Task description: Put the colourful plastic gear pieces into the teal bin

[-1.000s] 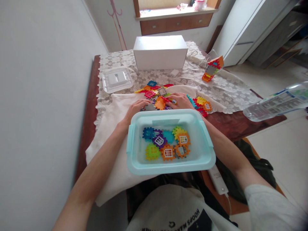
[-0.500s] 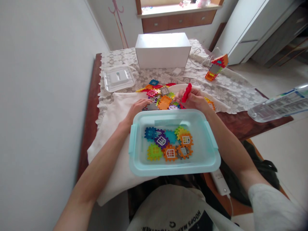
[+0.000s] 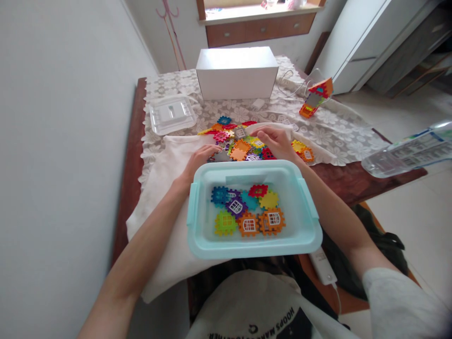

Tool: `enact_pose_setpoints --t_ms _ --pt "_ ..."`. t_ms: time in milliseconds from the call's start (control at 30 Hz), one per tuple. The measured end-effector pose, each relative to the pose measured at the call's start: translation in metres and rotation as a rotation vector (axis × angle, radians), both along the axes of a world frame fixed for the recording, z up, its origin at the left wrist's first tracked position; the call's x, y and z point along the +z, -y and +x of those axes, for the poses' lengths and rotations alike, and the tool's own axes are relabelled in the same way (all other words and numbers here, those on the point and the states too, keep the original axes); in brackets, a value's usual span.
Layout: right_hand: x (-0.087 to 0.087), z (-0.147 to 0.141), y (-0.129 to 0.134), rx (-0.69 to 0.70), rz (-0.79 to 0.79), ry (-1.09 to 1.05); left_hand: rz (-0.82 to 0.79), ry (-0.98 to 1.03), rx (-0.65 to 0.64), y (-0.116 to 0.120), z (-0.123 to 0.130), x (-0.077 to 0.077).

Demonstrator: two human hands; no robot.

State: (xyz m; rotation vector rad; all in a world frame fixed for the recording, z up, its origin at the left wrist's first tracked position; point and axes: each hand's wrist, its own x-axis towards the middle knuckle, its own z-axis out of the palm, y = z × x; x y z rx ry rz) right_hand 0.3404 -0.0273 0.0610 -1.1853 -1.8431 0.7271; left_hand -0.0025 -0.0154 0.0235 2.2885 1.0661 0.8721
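Note:
A light-blue plastic bin (image 3: pixel 314 238) stands close in front of me, with several building tiles in it. Among them are a red window tile (image 3: pixel 258 190), a purple window tile (image 3: pixel 236 205) and a lime-green tile (image 3: pixel 225 222). Behind the bin lies a pile of loose tiles, topped by an orange tile (image 3: pixel 240 149). My left hand (image 3: pixel 203 160) rests at the pile's left edge, fingers stretched out beside a grey tile (image 3: pixel 221 156). Over the right side of the pile, my right hand (image 3: pixel 277 142) is open, its fingers extended and holding nothing visible.
A clear lid (image 3: pixel 172 115) lies at the left on the lace tablecloth (image 3: pixel 226 107). At the back stands a white box (image 3: pixel 236 84). A small tile house (image 3: pixel 315 98) is at the right, and a plastic bottle (image 3: pixel 406 153) juts in from the right edge.
My right hand has let go of the red tile, which now lies in the bin. Tiles inside the bin have shifted a little. My left hand has stayed put.

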Motion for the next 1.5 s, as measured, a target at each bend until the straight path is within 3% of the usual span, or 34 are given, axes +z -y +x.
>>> enact_pose_setpoints --t_ms 100,233,400,633,1033,1500 --pt "-0.017 0.002 -0.008 -0.088 0.084 0.269 0.002 -0.008 0.005 0.001 0.001 0.000" --pt "-0.032 0.003 -0.010 -0.050 0.042 0.474 0.013 -0.003 0.006 0.001 0.002 -0.002" --pt "-0.035 0.000 -0.012 -0.031 0.046 0.445 -0.007 -0.001 -0.014 0.000 0.000 -0.001" --pt "-0.032 -0.004 -0.011 -0.123 0.081 0.403 -0.019 0.000 -0.002 0.000 -0.001 0.000" --pt "-0.033 0.002 -0.011 -0.072 0.032 0.468 0.006 0.000 -0.007 0.002 0.000 -0.001" --pt "-0.022 0.002 -0.013 -0.153 0.110 0.388 -0.008 -0.001 -0.017 0.000 -0.002 -0.001"
